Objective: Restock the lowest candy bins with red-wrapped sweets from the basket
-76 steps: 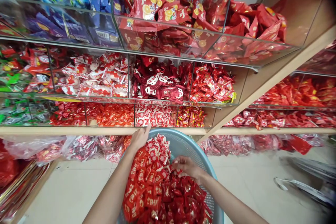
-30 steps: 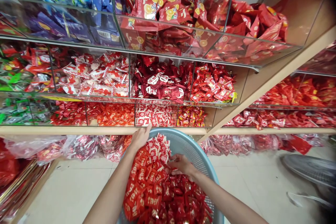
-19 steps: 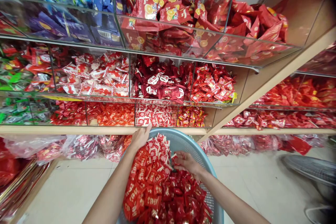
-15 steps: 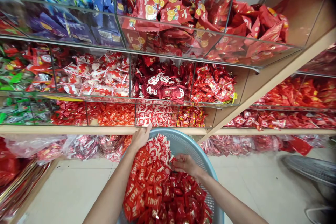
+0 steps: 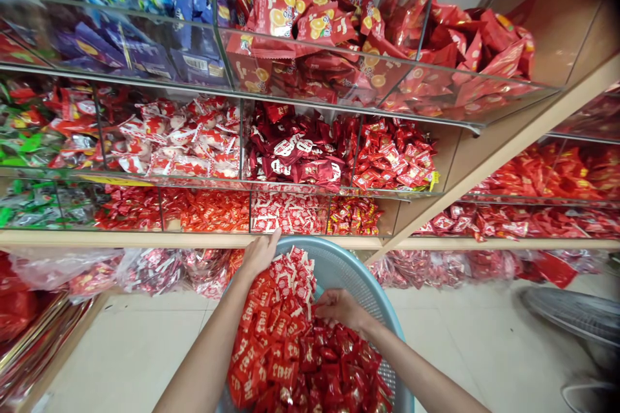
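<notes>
A blue-grey plastic basket (image 5: 387,310) with perforated sides stands below the shelf edge, with wrapped candies piled in it. My left hand (image 5: 260,254) grips its far left rim, thumb pointing up. Red-and-white candies (image 5: 293,271) lie at the far side of the pile, orange-red candies (image 5: 259,329) on the left, and shiny dark red candies (image 5: 339,361) at the near right. Inside the basket, my right hand (image 5: 343,308) has its fingers curled together at the pile's right edge, where the kinds meet. Whatever is between its fingertips is hidden.
Shelf bins with clear fronts hold red packets (image 5: 320,19), blue packets (image 5: 106,51) and maroon candies (image 5: 295,148). A wooden divider (image 5: 484,168) slants down at right. Plastic bags of candy (image 5: 150,271) sit under the shelf. A blurred round grey object (image 5: 571,313) is at the right.
My right hand has shifted slightly down, its fingers curling away from the red-and-white candies. My left hand and the basket stay in place.
</notes>
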Motion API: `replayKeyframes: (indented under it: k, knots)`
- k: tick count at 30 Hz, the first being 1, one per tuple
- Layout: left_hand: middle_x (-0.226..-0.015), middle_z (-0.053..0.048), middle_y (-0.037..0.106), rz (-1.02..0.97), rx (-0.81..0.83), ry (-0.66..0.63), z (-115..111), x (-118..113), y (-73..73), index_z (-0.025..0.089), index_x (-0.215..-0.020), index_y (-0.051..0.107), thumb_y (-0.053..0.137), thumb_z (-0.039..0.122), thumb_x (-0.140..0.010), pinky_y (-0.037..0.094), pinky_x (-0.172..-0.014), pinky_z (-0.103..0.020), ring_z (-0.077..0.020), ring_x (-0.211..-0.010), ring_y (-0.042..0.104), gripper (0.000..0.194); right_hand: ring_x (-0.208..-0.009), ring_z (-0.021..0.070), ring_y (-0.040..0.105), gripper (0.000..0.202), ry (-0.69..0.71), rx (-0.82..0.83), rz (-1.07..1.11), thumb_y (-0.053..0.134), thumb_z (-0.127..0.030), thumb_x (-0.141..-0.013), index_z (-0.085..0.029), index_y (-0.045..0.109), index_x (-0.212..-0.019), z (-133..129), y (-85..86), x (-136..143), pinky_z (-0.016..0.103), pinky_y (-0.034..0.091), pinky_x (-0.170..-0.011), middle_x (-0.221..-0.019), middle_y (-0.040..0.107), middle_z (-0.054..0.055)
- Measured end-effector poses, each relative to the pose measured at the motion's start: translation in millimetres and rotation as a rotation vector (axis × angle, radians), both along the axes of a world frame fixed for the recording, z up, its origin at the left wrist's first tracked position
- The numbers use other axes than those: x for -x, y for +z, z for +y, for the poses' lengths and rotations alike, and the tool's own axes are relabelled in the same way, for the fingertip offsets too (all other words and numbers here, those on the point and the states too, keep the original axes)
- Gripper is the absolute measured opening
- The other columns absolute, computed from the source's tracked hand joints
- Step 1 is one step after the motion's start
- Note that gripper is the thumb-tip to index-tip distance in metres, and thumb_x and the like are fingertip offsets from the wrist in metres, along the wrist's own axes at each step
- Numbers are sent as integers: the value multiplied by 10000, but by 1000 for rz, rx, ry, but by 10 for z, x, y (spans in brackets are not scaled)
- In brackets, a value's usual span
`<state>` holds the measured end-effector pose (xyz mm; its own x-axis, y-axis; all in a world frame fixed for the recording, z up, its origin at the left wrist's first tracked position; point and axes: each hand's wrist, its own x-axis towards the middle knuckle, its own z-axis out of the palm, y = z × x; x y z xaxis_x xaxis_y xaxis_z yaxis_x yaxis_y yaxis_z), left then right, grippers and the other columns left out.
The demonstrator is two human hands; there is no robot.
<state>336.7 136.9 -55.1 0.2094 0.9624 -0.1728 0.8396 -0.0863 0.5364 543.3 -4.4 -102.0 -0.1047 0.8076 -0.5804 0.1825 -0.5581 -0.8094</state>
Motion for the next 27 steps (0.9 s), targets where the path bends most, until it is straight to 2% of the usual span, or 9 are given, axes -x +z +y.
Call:
replayKeyframes:
  k: [5,10,16,20,23,27]
  knots:
    - [-793,-132,678,0,-16,-7,-5,-4,-1,162,-676,642,110,597,-818,405,-683,-300,-242,-764,615,702,-457,91,524,240,-61,-39,22,691,-335,-557,-154,556,-639,40,-20,67,229,450,-471,-532,584,-42]
    - [-794,-147,671,28,-27,15,-10,-11,8,155,-681,643,107,607,-809,406,-678,-312,-255,-768,610,713,-511,119,578,284,-121,-4,78,704,-342,-534,-160,512,-639,9,-88,102,266,500,-538,-513,585,-47]
    - [-784,-141,670,14,-12,5,-14,-12,18,162,-662,633,98,610,-809,408,-676,-308,-246,-757,612,713,-434,99,531,275,-90,-31,-16,699,-346,-530,-163,508,-608,7,-183,210,223,449,-451,-473,554,-64]
    - [-780,-136,669,20,-20,8,-14,-10,16,165,-649,626,97,609,-810,408,-669,-307,-244,-750,611,709,-472,84,521,260,-86,-58,46,698,-348,-523,-149,543,-585,21,-220,262,215,454,-486,-509,547,-61]
    - [-798,-131,671,10,-6,8,-13,-8,18,166,-660,626,108,605,-813,408,-659,-297,-235,-739,613,696,-523,91,539,292,-116,-40,136,704,-378,-512,-140,560,-599,20,-215,286,231,473,-545,-535,546,-49]
    - [-783,-129,669,9,-12,4,-15,-5,17,167,-654,620,109,608,-814,403,-646,-293,-232,-728,609,693,-517,96,542,383,-215,-27,163,747,-376,-430,-158,510,-638,15,-185,315,258,484,-558,-542,524,-74]
